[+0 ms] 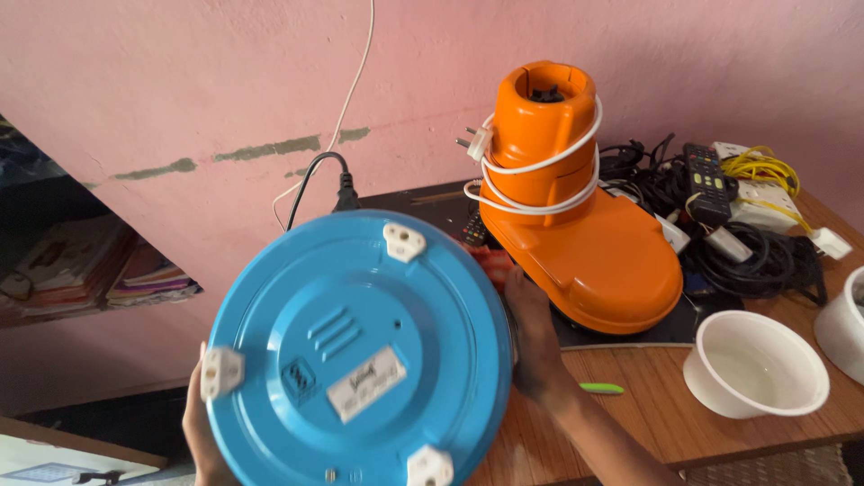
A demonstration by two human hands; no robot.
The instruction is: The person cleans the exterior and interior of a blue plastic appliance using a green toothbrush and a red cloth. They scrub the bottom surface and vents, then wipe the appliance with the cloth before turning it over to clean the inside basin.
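Round blue appliance (360,351) held tilted up with its underside to the camera, filling the lower centre: ribbed vent slots at centre, 1 pale label, 1 dark sticker, 3 white plastic feet at 1, 9 and 5 o'clock on the rim. A black cord runs off behind its 12 o'clock edge. Left hand (200,432) grips the rim at 8 o'clock, fingers curled behind it, only the thumb side showing. Right hand (533,342) clasps the rim at 3 o'clock, fingers wrapped over the edge.

At 1 o'clock of the disc, just beside it, 1 orange mixer base (576,225) wound with white cable. Wooden table (648,423) has bare board at 4 o'clock, bearing 1 green pen (601,389). 2 white bowls (754,364) near the right edge, the 2nd cut off by the frame. 1 black remote (706,180) on tangled cables at the far right
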